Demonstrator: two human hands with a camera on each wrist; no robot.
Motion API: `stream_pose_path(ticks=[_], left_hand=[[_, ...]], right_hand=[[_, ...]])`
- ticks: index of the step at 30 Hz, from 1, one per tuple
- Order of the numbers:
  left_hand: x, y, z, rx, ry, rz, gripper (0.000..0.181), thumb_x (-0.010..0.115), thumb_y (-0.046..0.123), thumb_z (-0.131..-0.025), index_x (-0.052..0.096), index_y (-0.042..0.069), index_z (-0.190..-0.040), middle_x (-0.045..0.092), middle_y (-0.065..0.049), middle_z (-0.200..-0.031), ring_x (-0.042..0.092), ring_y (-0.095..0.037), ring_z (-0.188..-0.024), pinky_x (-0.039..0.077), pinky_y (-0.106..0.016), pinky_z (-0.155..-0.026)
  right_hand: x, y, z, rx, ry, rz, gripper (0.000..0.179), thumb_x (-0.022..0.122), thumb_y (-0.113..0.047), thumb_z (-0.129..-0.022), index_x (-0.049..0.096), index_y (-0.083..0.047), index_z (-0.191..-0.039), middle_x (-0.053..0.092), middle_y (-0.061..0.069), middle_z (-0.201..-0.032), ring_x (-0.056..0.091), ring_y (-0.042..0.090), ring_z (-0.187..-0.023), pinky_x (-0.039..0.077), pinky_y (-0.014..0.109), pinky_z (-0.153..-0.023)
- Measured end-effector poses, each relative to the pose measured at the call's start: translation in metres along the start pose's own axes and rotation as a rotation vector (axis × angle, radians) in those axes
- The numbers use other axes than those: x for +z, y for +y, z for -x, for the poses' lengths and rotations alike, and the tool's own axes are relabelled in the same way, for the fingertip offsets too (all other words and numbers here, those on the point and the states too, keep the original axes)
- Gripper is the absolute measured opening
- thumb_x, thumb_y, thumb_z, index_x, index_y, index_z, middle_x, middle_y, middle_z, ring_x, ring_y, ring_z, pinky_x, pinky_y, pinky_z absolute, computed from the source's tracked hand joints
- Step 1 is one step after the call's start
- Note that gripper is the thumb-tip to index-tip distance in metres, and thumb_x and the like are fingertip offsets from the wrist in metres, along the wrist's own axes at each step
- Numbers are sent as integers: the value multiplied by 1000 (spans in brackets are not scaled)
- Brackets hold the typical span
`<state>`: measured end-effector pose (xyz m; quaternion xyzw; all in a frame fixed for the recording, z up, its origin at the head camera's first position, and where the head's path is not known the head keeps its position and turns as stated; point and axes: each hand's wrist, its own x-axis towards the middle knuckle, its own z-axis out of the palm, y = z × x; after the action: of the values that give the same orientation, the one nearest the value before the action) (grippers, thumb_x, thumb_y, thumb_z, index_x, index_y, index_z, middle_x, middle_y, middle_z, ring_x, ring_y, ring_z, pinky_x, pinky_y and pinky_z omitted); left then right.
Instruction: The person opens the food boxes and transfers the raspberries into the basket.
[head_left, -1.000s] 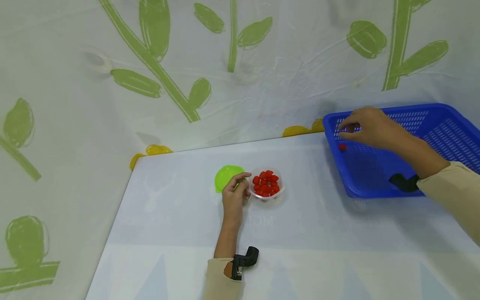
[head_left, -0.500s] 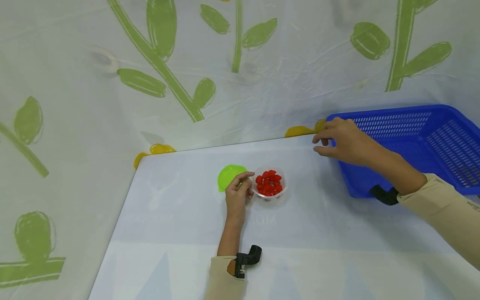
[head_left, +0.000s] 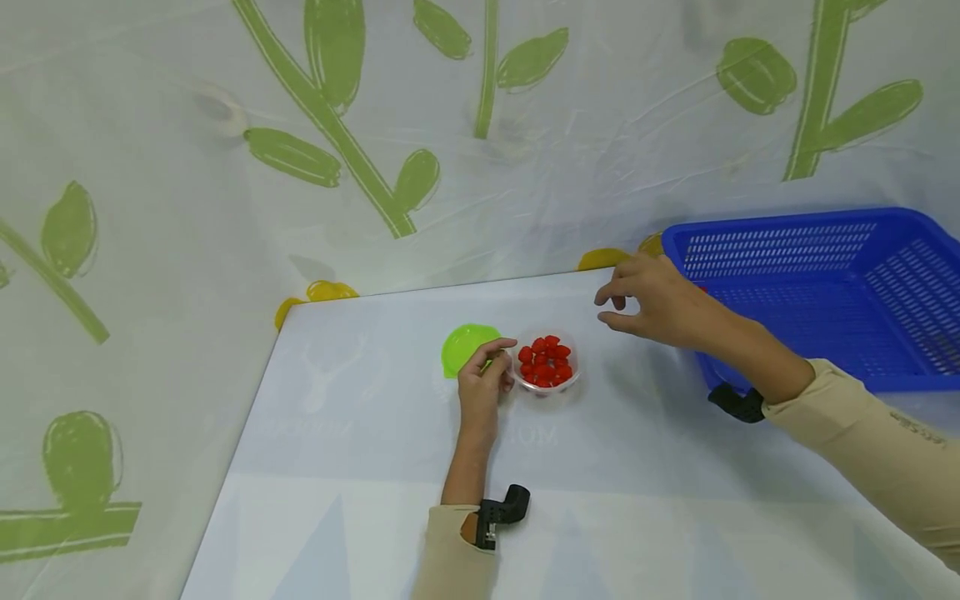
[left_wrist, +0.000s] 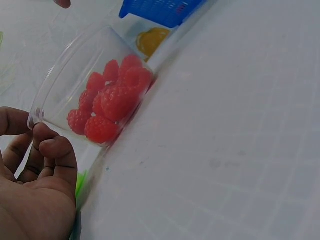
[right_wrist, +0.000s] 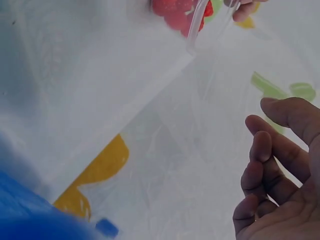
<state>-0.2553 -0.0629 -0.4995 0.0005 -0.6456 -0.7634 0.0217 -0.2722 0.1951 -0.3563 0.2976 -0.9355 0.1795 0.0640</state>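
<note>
Raspberries [head_left: 543, 372] — red, heaped — lie in a clear bowl [left_wrist: 60, 85]

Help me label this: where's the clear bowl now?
In the head view, the clear bowl sits right of centre, between green dish and blue basket, left hand pinching it.

there are two hands [head_left: 482, 379] [head_left: 656, 302], one basket [head_left: 817, 325], one bowl [left_wrist: 60, 95], one dish [head_left: 461, 343], ten-plus berries [head_left: 543, 372].
</note>
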Motion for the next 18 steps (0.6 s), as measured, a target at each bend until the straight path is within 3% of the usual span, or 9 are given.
stream_pose_path(ticks=[5,18], left_hand=[[0,0,0,3,3,6,22,56,12,-97,73,10,-112,53,-4,-87,50,-17,-66,46,-21,-59],[1,-1,-1,-10,9,4,23,57,12,-97,73,9,-112,54,-3,-88,51,-17,-67,46,-21,-59]], right_hand=[[11,-8,-4,-9,-10,-11,16,80,-11,-83,78,-10,-99,59,0,-79,52,23,-87,39,42,-75],[51,-19,-10,-38,-22,26,25,86,-15,-78,79,-9,-101,62,2,-82,53,22,-89,38,39,-76]])
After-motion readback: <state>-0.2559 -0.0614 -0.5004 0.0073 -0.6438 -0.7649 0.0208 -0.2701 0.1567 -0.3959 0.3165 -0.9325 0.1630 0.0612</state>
